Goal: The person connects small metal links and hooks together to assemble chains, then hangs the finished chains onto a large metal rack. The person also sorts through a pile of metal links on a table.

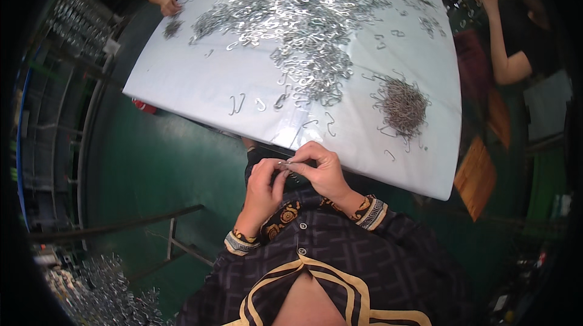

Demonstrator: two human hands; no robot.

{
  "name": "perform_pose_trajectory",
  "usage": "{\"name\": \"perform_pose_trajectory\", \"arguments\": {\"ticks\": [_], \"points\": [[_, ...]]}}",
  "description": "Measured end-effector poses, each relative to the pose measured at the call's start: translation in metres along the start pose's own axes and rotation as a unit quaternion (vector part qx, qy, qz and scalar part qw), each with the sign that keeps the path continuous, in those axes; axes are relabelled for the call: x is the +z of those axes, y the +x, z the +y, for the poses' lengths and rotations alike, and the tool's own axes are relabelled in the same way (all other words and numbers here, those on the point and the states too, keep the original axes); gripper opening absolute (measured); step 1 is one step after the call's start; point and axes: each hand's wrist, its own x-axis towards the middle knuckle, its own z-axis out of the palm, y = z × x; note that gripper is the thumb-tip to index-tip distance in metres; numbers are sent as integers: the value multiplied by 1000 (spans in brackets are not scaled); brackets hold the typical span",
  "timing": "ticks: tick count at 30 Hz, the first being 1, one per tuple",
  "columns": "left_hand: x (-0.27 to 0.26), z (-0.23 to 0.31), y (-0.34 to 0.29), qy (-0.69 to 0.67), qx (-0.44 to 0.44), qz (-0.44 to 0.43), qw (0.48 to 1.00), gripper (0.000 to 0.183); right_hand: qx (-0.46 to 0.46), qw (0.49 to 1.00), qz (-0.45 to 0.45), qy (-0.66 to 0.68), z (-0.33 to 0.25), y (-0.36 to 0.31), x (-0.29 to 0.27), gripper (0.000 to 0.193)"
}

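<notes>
Metal hook [285, 164] sits pinched between our 2 hands, just off the near edge of the white surface [194, 83]. Our left hand [262, 189] and right hand [322, 171] both press fingertips onto it. A shiny hook pile [297, 16] and a darker heap [402, 106] lie on the surface, well apart from our hands.

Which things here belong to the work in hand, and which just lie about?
In hand: left hand and right hand pinching a small metal hook; big pile of shiny hooks; darker hook heap; white table.
Lying about: metal frame, brown boards.
</notes>
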Motion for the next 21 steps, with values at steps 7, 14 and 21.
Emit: {"name": "perform_pose_trajectory", "arguments": {"ticks": [7,14,21], "points": [[-25,-2,34,-11,4,-52,999,17,-29,999,16,-25,13,-13,-1,8],[25,81,95,69,235,-119,962,18,48,997,48,-27,22,-23,-5,17],[147,102,153,164,306,-276,896,51,6,999,17,26,37,-23,-3,37]]}}
